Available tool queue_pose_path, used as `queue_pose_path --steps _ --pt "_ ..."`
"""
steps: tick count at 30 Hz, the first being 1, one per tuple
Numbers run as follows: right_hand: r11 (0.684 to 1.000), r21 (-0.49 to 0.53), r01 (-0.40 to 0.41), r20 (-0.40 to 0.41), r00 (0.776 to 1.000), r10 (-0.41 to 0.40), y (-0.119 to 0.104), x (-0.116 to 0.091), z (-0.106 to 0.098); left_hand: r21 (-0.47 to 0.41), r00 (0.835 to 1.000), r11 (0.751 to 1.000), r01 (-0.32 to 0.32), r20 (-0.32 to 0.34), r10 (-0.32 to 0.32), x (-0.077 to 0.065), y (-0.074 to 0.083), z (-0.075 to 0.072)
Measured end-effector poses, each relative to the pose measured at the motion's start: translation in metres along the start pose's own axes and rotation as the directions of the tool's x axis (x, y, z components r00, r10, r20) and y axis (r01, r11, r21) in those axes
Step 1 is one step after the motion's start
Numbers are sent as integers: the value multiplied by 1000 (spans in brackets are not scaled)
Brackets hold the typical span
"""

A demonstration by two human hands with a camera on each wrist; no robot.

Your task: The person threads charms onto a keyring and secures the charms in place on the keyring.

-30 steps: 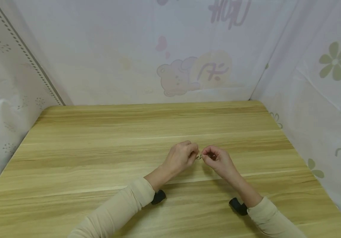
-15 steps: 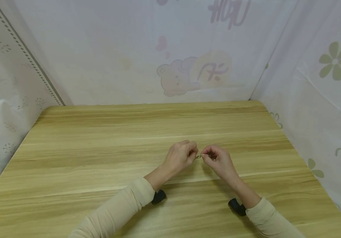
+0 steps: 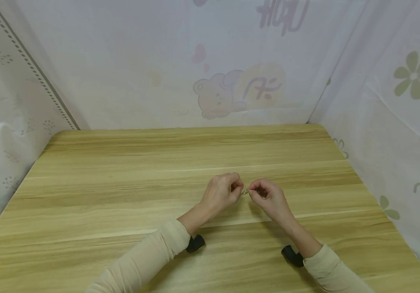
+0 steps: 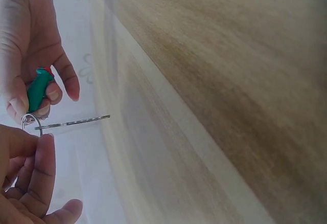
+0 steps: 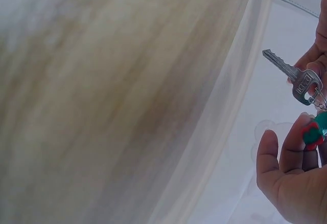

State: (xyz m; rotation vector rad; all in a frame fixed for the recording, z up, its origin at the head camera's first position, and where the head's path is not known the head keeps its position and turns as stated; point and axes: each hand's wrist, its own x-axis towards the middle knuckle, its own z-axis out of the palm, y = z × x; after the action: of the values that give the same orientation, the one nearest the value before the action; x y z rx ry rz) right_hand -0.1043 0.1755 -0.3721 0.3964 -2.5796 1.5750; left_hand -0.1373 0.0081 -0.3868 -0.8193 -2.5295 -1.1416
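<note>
While pale printed cloth (image 3: 122,61) stands behind and along both sides, a wood-grained surface (image 3: 140,162) stretches beneath the two forearms. Cream sleeves (image 3: 140,254) cover both arms down to the wrists. The left hand (image 3: 221,190) and the right hand (image 3: 271,199) come close together above the surface, right of its middle, each with thumb and fingertips drawn into a pinch. Black wrist pieces (image 3: 196,243) show below the wrists. Between the hands is a silvery key (image 5: 294,75), its toothed blade pointing away from the fingers and its head beside the left fingertips. A green charm with a red end (image 4: 38,91) is grasped by the right hand, next to the key's head. Smaller again, a metal ring (image 4: 29,115) arches up from the left hand, which pinches it. Short chain links (image 5: 316,102) hang near the key's hole.
</note>
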Motion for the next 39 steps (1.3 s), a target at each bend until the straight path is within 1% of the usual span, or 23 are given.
queue_pose_path --steps 2,7,11,14,18,21,23,25,27,32,36,39 --pt "1000 2 3 8 1000 -3 -8 -1 -1 -16 1000 1000 19 8 -19 0 0 0" --pt "1000 15 -23 20 1000 22 -9 -1 -2 -47 998 997 63 31 -61 1 0 0" --pt "998 23 -53 27 998 52 -9 -2 -3 -70 996 994 90 32 -88 2 0 0" --pt "998 21 -56 32 998 55 -8 -2 -3 -93 993 989 113 36 -110 1 1 0" --pt "998 30 -62 39 997 60 9 0 -1 -126 990 982 139 52 -133 1 1 -1" --pt "996 49 -69 43 997 67 24 1 1 -142 988 979 146 67 -138 1 2 -2" --pt "996 60 -70 45 997 68 25 1 1 -145 988 979 146 78 -136 1 2 -2" --pt "995 69 -67 46 997 64 26 2 0 -135 988 981 136 87 -125 1 2 -3" --pt "995 73 -61 47 997 58 25 2 0 -115 991 987 112 88 -102 0 1 -3" --pt "996 78 -51 40 998 48 25 2 0 -24 997 1000 18 72 -17 -1 1 -3" --pt "996 72 -61 36 998 58 23 2 0 35 998 998 -51 38 50 -1 2 -3" --pt "996 59 -60 35 998 58 16 2 0 92 993 989 -120 5 120 -1 3 -3"
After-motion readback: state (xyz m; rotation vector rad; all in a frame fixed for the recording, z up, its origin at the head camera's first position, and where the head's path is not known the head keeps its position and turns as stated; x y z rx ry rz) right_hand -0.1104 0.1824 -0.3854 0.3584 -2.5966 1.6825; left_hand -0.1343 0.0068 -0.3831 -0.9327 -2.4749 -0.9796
